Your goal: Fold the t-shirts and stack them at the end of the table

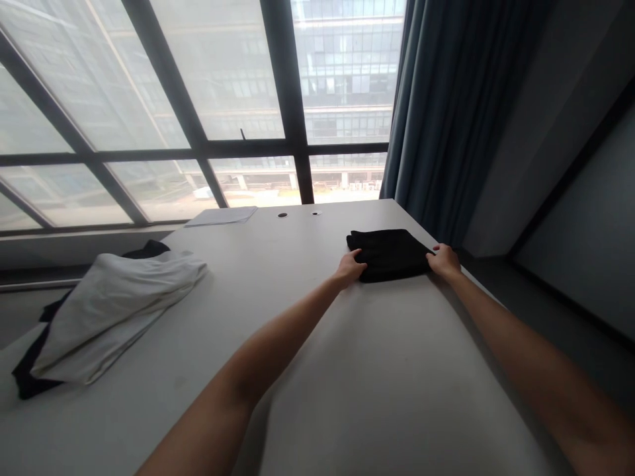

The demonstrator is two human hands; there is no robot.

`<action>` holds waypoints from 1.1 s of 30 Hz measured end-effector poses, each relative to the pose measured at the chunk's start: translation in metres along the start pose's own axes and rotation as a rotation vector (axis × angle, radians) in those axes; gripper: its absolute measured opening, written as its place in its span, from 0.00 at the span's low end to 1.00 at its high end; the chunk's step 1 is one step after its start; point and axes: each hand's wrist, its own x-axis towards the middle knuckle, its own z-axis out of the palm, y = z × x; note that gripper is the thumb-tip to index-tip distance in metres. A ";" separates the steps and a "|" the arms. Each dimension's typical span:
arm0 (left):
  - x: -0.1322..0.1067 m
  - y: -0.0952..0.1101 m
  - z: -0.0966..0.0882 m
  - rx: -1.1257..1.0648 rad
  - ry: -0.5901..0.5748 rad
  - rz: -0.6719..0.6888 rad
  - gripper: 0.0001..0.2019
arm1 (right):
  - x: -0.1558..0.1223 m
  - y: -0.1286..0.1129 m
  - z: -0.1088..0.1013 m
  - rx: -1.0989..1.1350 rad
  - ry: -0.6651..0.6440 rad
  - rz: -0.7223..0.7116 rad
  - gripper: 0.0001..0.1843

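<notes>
A black folded garment (391,254) lies flat on the white table (258,291), toward its right edge; its exact kind does not show. My left hand (351,268) grips the garment's near left side, thumb on top and the other fingers partly out of sight. At the opposite side, my right hand (445,260) pinches the right corner between thumb and fingers. Both arms are stretched far forward. The garment seems to rest on the tabletop between the two hands.
On the left side of the table, a crumpled white garment (119,304) lies over black cloth (37,370). White sheets (221,216) lie at the back edge, near two round holes in the tabletop. Beyond stand large windows (238,73) and a dark blue curtain (446,112).
</notes>
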 end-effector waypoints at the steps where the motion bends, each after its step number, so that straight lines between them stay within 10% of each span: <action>1: 0.001 -0.001 -0.001 0.015 0.014 0.002 0.29 | -0.003 0.000 -0.001 -0.013 0.004 -0.002 0.23; 7: 0.032 0.004 -0.021 0.103 0.117 0.077 0.25 | -0.045 -0.023 0.012 -0.053 0.151 -0.205 0.24; 11: 0.054 0.002 -0.026 0.338 -0.119 0.273 0.25 | -0.082 -0.050 0.033 -0.079 0.082 -0.415 0.27; 15: 0.063 -0.016 -0.023 0.465 -0.266 0.184 0.29 | -0.104 -0.058 0.047 -0.166 -0.051 -0.484 0.30; 25: 0.020 -0.007 -0.028 0.389 -0.074 0.225 0.29 | -0.129 -0.073 0.040 0.006 0.026 -0.700 0.28; 33: -0.050 0.005 -0.018 0.393 -0.137 0.348 0.35 | -0.033 -0.041 0.004 0.067 0.133 -0.037 0.26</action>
